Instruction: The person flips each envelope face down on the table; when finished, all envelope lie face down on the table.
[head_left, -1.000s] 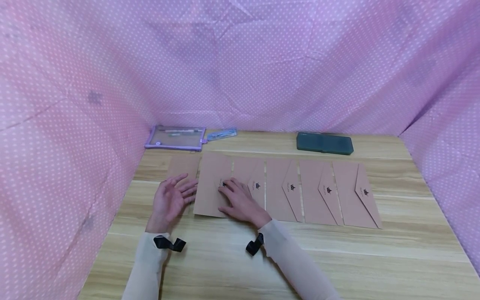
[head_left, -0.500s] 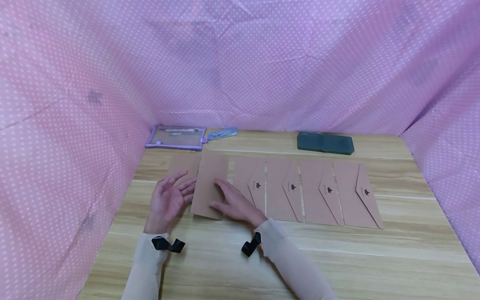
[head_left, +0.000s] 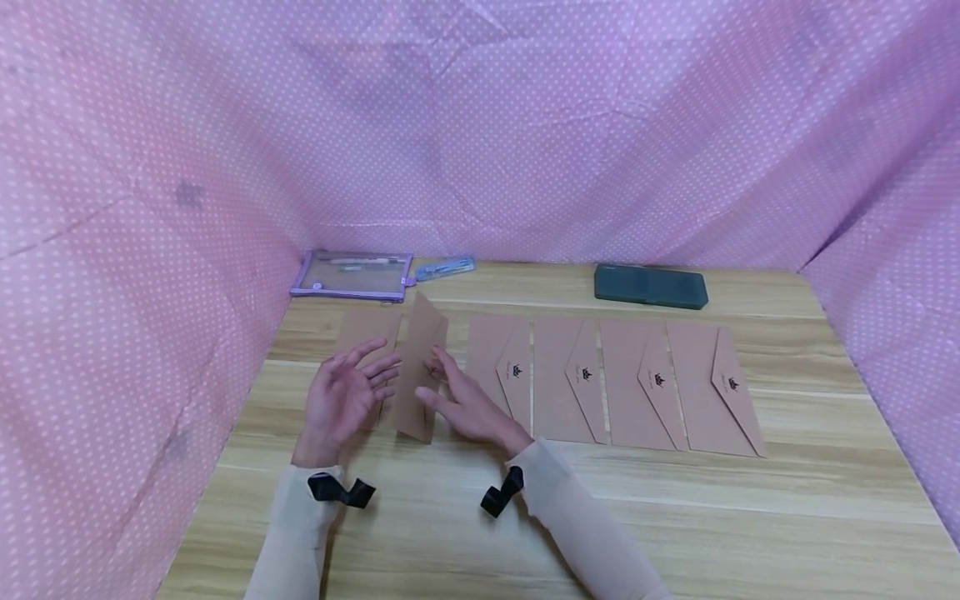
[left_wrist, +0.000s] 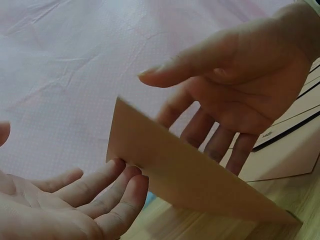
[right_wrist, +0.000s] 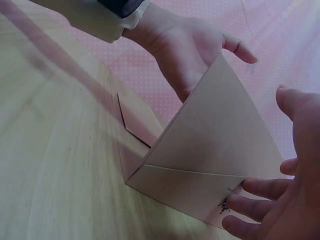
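A brown paper envelope [head_left: 417, 375] stands tilted on its edge between my two hands. My left hand [head_left: 345, 400] is palm up, and in the left wrist view its extended fingertips touch the envelope's plain face [left_wrist: 185, 175]. On the other side, my right hand [head_left: 476, 406] has its fingers at the flap with a small black print, seen in the right wrist view beside the flap [right_wrist: 185, 185]. The right thumb is held away from the paper. Another envelope [head_left: 367, 325] lies flat at the left, partly hidden by my left hand.
Several similar envelopes [head_left: 633, 354] lie in a row to the right, flaps bearing a crown print. Along the back are a purple-edged clear pouch [head_left: 352, 279] with pens, a small blue packet [head_left: 444, 267] and a dark green case [head_left: 649, 287]. Pink dotted cloth [head_left: 480, 150] surrounds the wooden table.
The envelope between my hands has gone from lying nearly flat to tilted upright. My right hand has moved slightly left and off the top of it. The left hand has barely shifted.
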